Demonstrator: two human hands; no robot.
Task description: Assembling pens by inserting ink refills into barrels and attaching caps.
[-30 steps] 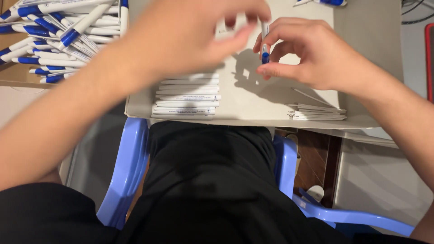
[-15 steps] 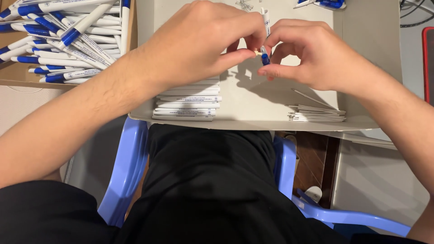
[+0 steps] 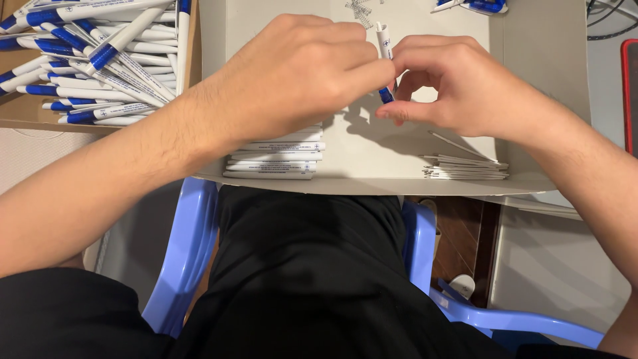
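Over the white barrels (image 3: 276, 156) stacked at the surface's (image 3: 372, 174) near edge, both hands have closed in: left hand (image 3: 302, 73) now pinches the pen (image 3: 385, 61) with the right hand (image 3: 458, 86), fingertips meeting, assembly underway

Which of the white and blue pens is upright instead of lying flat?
The pen pinched between the left hand and right hand stands upright; the pile of pens lies flat in the box at left.
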